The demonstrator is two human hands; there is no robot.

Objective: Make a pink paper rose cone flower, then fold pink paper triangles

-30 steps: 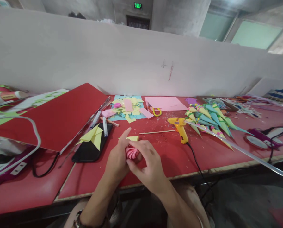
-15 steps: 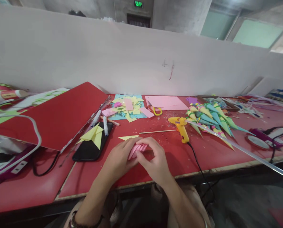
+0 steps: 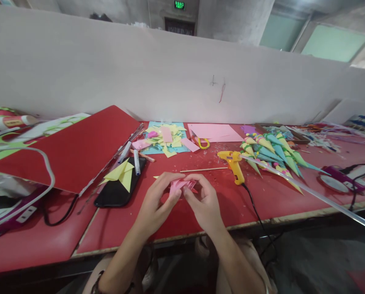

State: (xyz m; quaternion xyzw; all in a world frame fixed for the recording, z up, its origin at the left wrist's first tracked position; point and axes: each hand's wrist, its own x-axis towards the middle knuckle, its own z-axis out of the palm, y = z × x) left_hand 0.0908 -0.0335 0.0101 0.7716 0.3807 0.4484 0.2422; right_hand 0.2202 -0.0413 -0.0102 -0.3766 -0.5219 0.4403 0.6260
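Note:
Between my two hands is a piece of pleated pink paper (image 3: 178, 186), held above the red tabletop near its front edge. My left hand (image 3: 158, 200) grips its left side, thumb in front and fingers behind. On the right side, my right hand (image 3: 205, 200) pinches the folds the same way. The fingertips behind the paper are partly hidden. A yellow paper piece lies behind my left hand, mostly covered by it. Just beyond the hands lies a thin wooden stick (image 3: 203, 169).
A yellow glue gun (image 3: 233, 163) with a long clear glue stick lies right, its cord hanging over the edge. Paper cones (image 3: 270, 151) are piled beyond it. At left are a black phone (image 3: 116, 194) and markers (image 3: 136, 161). Scissors (image 3: 203, 143) and paper scraps (image 3: 167, 139) lie behind.
My left hand has shifted its grip, its thumb now in front of the paper. The pleated paper has turned and spread sideways between both hands. The yellow paper behind is more covered.

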